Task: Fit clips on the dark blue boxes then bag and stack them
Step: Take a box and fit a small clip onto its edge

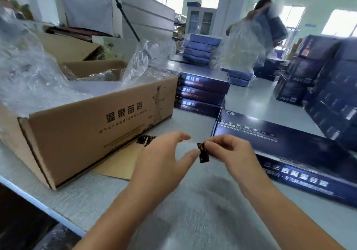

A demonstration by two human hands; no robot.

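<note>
My right hand point(229, 153) pinches a small dark clip point(202, 152) with gold marks, just left of a flat dark blue box point(301, 153) that lies on the grey table. My left hand point(164, 157) hovers beside the clip with fingers spread and relaxed; its thumb tip is close to the clip. Several more dark clips point(145, 140) lie on the table behind my left hand, next to the cardboard carton. A stack of three dark blue boxes point(201, 93) stands further back.
An open brown cardboard carton point(92, 130) with clear plastic bags point(31, 72) fills the left. Tall stacks of dark blue boxes point(328, 87) stand at the right. Another person point(258, 27) across the table handles a box and a bag. The table edge point(38, 203) runs at lower left.
</note>
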